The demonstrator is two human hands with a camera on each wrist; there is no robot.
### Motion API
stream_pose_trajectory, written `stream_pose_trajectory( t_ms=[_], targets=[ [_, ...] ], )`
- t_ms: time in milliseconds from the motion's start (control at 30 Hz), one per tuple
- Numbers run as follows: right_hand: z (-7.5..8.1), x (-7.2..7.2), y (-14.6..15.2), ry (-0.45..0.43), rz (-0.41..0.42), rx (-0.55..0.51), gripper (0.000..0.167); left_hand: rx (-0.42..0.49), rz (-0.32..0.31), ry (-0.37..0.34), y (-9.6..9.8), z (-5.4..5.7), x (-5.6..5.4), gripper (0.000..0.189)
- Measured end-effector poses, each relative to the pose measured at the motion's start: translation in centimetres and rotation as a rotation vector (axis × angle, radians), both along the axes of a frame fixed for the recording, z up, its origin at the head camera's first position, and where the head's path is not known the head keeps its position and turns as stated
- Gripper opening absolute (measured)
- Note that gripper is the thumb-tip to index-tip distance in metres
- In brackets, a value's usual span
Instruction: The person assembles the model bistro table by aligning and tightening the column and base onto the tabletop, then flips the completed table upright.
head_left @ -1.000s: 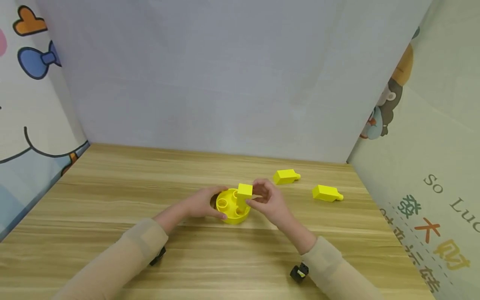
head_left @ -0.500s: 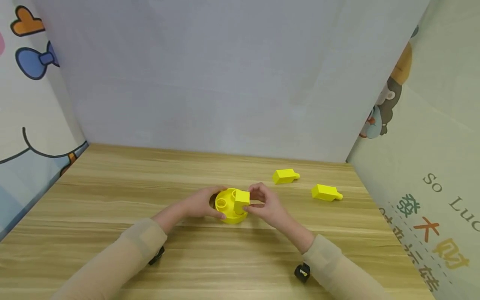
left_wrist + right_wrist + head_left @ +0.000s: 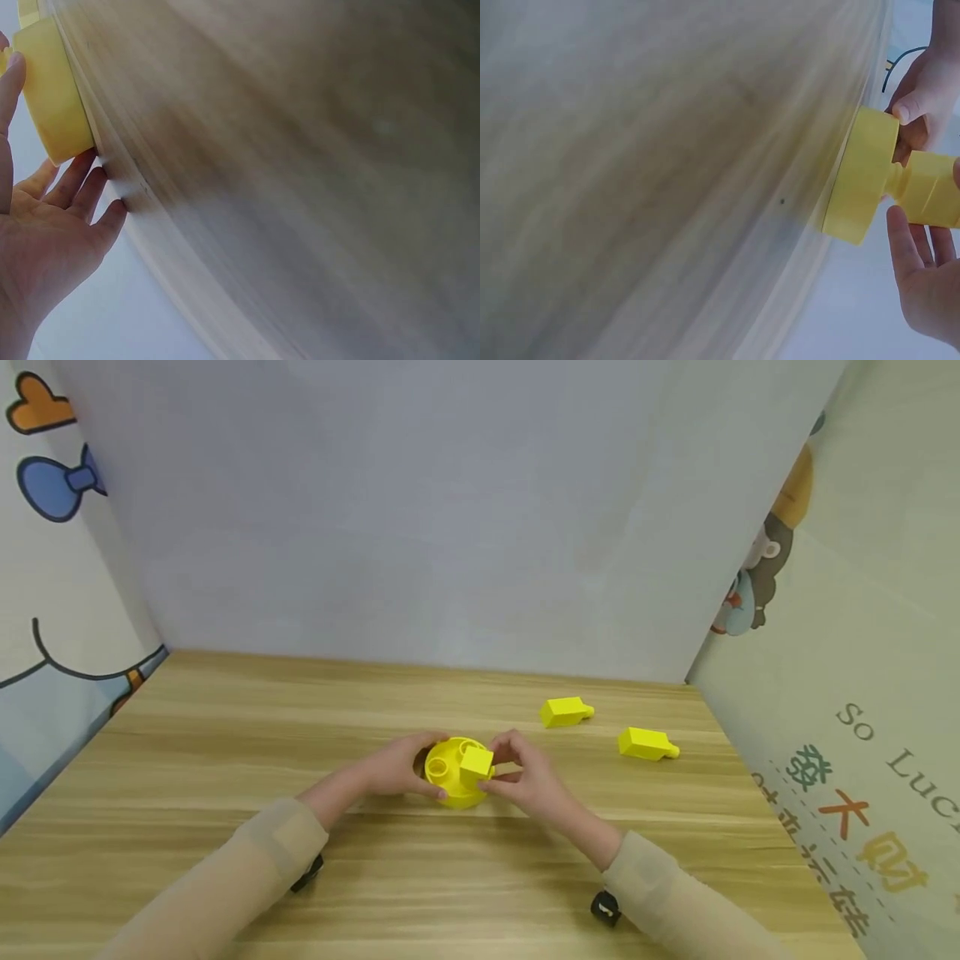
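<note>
A round yellow base point(image 3: 452, 800) with raised ring sockets lies on the table, gripped at its left side by my left hand point(image 3: 393, 767). Its thumb is at the near rim and its fingers reach round the far side. My right hand point(image 3: 528, 777) pinches a yellow bottle-shaped block point(image 3: 476, 763), square end up, over the right part of the base. In the right wrist view, the narrow neck of the block point(image 3: 930, 189) points into the top of the base point(image 3: 862, 174). The left wrist view shows the base's side wall point(image 3: 56, 97) beside the fingers.
Two more yellow bottle-shaped blocks lie on their sides at the back right, one nearer point(image 3: 648, 743) and one farther point(image 3: 566, 712). Pale cloth walls point(image 3: 420, 527) enclose the wooden table point(image 3: 420, 885) at the back and sides.
The right hand has brought the block left and down onto the base, where it now covers a socket. The left hand stays at the base's rim. The head view has shifted slightly.
</note>
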State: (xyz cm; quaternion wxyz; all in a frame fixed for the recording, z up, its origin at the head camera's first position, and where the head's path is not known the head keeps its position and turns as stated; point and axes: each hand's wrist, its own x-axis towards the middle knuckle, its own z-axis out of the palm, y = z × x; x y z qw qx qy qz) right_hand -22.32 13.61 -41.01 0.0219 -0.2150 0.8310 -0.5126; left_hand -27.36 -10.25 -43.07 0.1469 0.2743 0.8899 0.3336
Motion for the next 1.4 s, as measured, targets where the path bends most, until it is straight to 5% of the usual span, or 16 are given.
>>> stream_pose_trajectory(
  t_ms=[233, 467, 700, 1200, 1400],
  targets=[
    [-0.5, -0.1, -0.3, 0.068, -0.007, 0.071, 0.062, 0.004, 0.004, -0.013, 0.0, -0.1, 0.3, 0.092],
    [-0.2, -0.4, -0.6, 0.109, -0.029, 0.148, 0.051, 0.009, 0.008, 0.003, -0.1, 0.0, 0.2, 0.093],
    [0.3, -0.9, -0.7, 0.139, 0.049, 0.211, 0.062, 0.0, 0.004, 0.008, -0.3, 0.1, 0.2, 0.093],
    [0.1, -1.2, -2.5, 0.016, -0.105, 0.218, 0.047, 0.027, -0.009, -0.015, -0.4, 0.2, 0.2, 0.093],
    [0.5, -1.2, -2.0, -0.003, -0.039, 0.211, 0.067, 0.023, -0.013, -0.017, -0.4, 0.4, 0.3, 0.094]
  ],
)
